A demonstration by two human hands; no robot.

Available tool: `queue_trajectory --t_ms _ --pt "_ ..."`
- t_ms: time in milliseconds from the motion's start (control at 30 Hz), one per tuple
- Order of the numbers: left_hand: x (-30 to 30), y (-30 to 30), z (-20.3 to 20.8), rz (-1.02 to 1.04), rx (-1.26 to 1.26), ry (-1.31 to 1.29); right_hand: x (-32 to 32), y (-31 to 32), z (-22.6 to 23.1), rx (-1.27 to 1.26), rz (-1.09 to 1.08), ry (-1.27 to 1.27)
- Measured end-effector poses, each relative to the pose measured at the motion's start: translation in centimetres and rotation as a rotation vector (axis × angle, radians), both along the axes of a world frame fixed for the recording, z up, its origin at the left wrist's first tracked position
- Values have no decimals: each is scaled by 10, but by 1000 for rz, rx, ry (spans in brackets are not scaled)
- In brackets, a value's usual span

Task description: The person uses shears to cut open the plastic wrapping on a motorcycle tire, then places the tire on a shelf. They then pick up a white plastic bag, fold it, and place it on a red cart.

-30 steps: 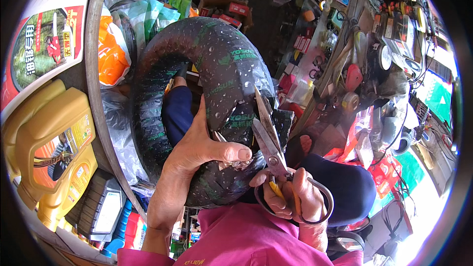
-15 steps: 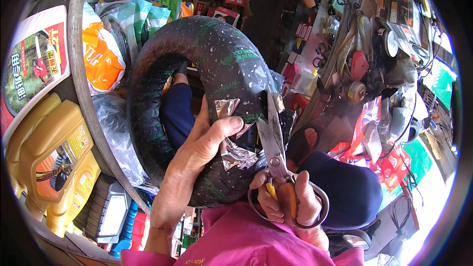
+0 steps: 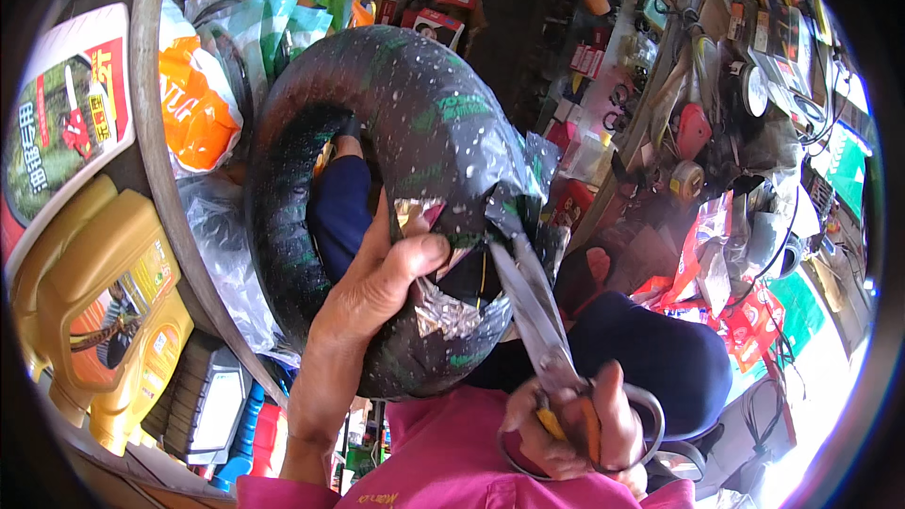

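Note:
A tyre wrapped in dark film with green print [image 3: 415, 85] stands tilted in front of me. My left hand [image 3: 363, 297] grips its near side, the thumb pressing on the wrapping and the fingers hidden behind the ring. Beside that thumb is torn silvery foil [image 3: 445, 313], with a gap in the wrapping that shows black beneath. My right hand [image 3: 575, 429] is closed around the handles of large metal scissors [image 3: 537, 311]. Their blades point up and left, with the tips at the cut edge of the film, where a loose flap [image 3: 509, 212] sticks up.
Yellow jugs [image 3: 108, 320] and a white-and-red container [image 3: 66, 123] stand at the left behind a curved bar [image 3: 156, 132]. Plastic bags [image 3: 193, 104] lie beside the tyre. Beyond it is a carton with red boxes [image 3: 438, 24]. Tools, a tape measure [image 3: 686, 179] and red packets [image 3: 754, 320] crowd the right.
The scissors and my right hand have moved down and to the right. A flap of film now stands up at the blade tips. My left hand has shifted slightly on the tyre.

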State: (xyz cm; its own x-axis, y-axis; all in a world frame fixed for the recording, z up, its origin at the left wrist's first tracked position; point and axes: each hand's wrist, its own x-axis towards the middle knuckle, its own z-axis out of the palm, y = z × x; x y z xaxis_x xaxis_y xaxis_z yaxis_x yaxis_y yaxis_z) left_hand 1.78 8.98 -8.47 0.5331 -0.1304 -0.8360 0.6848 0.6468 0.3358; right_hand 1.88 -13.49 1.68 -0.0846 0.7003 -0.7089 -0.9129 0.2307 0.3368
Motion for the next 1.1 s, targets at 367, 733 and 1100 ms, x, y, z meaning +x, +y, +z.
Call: queue_trajectory --t_ms 367,733,1100 --pt "-2 -6 -5 -51 82 6 133 41 1 -702 1085 -1439" --pt "6 -2 2 -10 -31 87 114 47 -102 -245 822 -1314" --pt "-5 -11 -15 -72 125 88 72 15 -133 -266 225 -1056"
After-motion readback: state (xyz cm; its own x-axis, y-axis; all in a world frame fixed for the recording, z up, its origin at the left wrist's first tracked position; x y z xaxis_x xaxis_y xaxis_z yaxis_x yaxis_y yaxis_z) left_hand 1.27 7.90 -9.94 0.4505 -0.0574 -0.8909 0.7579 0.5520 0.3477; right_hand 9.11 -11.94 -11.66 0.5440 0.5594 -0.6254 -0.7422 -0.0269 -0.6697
